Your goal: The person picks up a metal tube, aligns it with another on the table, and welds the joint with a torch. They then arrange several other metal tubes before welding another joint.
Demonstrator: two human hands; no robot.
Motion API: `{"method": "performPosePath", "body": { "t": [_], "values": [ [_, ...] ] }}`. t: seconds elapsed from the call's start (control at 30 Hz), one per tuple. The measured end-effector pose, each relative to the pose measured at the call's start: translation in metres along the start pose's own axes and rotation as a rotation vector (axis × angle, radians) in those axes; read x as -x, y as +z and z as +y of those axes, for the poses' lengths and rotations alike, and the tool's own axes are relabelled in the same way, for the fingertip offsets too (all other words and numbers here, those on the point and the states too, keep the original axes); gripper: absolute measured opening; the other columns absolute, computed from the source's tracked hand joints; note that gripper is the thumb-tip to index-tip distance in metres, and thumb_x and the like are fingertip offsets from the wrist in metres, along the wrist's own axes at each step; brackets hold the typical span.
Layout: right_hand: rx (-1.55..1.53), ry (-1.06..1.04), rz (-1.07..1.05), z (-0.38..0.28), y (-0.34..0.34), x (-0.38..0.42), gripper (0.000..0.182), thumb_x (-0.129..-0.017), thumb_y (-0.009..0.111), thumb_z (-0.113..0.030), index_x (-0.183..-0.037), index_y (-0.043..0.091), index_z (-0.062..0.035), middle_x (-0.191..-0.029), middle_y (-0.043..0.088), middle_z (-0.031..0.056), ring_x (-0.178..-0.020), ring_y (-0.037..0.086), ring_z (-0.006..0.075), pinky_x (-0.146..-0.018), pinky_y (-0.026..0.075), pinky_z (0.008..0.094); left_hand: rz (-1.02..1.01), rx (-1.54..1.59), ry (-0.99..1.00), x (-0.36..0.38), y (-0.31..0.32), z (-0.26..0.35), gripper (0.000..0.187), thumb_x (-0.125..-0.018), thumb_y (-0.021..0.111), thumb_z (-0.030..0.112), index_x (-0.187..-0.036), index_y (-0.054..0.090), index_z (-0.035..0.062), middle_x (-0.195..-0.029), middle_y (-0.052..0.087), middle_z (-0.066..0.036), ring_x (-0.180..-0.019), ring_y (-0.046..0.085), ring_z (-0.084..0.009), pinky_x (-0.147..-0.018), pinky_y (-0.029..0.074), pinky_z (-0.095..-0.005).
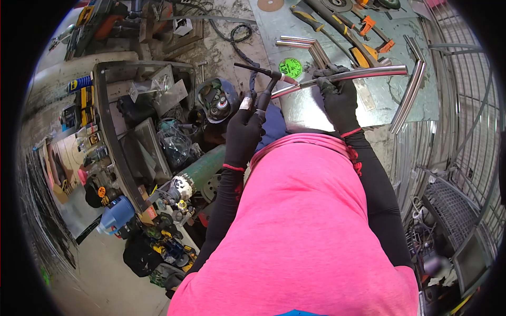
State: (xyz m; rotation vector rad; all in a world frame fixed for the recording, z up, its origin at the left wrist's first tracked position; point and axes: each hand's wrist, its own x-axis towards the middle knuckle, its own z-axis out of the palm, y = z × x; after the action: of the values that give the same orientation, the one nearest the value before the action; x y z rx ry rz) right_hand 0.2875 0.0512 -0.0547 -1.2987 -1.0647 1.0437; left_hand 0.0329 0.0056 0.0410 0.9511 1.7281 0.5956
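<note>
My left hand [244, 132], in a black glove, is closed round the handle of a TIG welding torch [268, 95]. The torch's pinkish nozzle points right, close to a shiny metal tube [377, 71]. My right hand [340, 102], also black-gloved, grips this tube near its middle, with the fingers folded over it. The tube runs rightward from the torch tip over a metal worktable [303, 113]. I cannot make out whether a thin rod is in the right hand as well. Behind the torch lies a bright green round label [290, 68].
Bent metal tubes [318, 52] lie behind my right hand, more tubes [412, 89] at right. Clamps [367, 26] and a yellow-black tool [307, 18] lie at the back. A green gas cylinder [204, 169] and a cluttered metal-framed cart [108, 113] stand at left; wire racks [474, 79] at right.
</note>
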Motion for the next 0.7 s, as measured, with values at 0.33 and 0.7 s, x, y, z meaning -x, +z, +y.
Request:
{"method": "performPosePath", "body": {
  "t": [0.33,0.7],
  "values": [
    [0.055,0.002,-0.016,-0.0001,-0.0020,-0.0004,0.039,-0.104,0.071,-0.002,-0.140,0.058,0.0023,-0.120,0.078,0.0109,-0.113,0.074,0.0182,-0.100,0.057,0.0323,-0.007,-0.057,0.018,-0.0013,-0.0025,0.0035,0.028,-0.102,0.066,0.018,-0.110,0.070,-0.0084,-0.079,0.070,-0.009,-0.063,0.066,-0.0129,-0.055,0.051,-0.0322],
    [0.005,-0.005,-0.014,0.0007,-0.0002,-0.0003,0.037,-0.104,0.071,-0.002,-0.139,0.059,0.0017,-0.119,0.079,0.0111,-0.112,0.074,0.0181,-0.100,0.057,0.0325,-0.033,-0.139,0.034,-0.0059,-0.0087,0.0041,0.031,-0.100,0.070,0.025,-0.102,0.071,-0.0055,-0.086,0.072,-0.008,-0.067,0.067,-0.0124,-0.058,0.052,-0.0297]
  ]
}}
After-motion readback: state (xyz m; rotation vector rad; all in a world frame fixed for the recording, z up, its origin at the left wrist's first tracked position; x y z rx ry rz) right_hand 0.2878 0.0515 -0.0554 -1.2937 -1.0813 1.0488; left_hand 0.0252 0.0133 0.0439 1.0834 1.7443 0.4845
